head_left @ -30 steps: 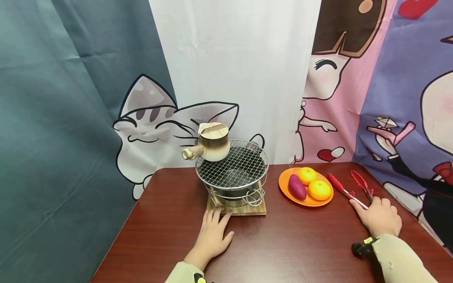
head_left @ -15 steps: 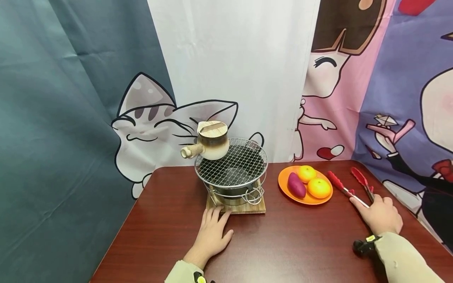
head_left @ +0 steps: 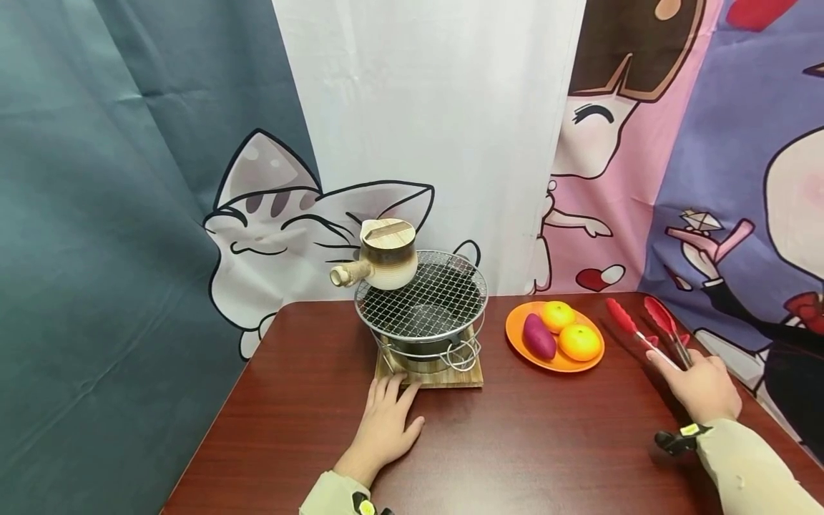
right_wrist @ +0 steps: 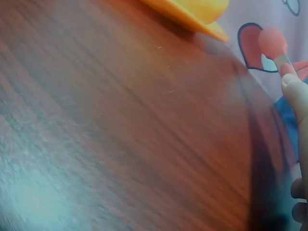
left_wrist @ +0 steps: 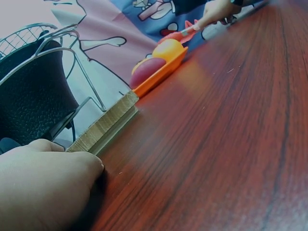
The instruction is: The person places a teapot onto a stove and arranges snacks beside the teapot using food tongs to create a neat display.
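Observation:
My right hand (head_left: 704, 390) grips a pair of red-tipped metal tongs (head_left: 621, 316), whose two arms are spread apart and point away from me, to the right of the orange plate (head_left: 513, 332). In the right wrist view, only the thumb side of that hand shows beside one red tong tip (right_wrist: 273, 43). My left hand (head_left: 384, 429) lies with extended fingers at the front edge of the wooden board (head_left: 444, 380). On the board stands a black grill pot with a round wire rack (head_left: 444, 293). A lidded side-handled pot (head_left: 390, 266) sits on the rack's left part.
The plate holds a purple sweet potato (head_left: 538, 337) and two orange citrus fruits (head_left: 579, 342), between the grill and the tongs. A printed curtain (head_left: 444, 129) hangs behind the dark red table (head_left: 515, 443).
My right hand has shifted to the right with the tongs, whose tips now lie farther from the plate. My left hand stays at the board.

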The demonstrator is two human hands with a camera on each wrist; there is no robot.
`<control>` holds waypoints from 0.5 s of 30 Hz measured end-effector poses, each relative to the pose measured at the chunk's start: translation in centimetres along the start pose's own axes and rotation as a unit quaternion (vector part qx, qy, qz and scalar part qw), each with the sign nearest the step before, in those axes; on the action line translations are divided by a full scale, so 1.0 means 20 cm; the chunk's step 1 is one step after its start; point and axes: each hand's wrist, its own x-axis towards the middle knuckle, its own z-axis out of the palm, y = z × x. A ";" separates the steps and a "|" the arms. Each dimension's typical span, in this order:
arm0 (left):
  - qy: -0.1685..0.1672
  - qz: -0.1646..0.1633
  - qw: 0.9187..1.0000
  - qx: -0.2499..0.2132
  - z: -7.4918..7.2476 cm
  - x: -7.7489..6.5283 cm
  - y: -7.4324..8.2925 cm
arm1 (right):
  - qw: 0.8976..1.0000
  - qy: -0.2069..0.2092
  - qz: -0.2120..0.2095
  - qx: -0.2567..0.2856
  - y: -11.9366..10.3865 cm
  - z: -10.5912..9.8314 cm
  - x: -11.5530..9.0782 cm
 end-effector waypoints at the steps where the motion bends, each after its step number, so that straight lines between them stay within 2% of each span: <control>1: -0.002 0.000 1.000 0.000 0.00 0.00 0.00 | 1.000 0.003 -0.008 0.002 0.00 -0.01 0.00; 15: -0.019 -0.008 1.000 0.002 -0.01 0.00 0.00 | 0.995 0.017 -0.097 -0.009 -0.08 -0.18 -0.02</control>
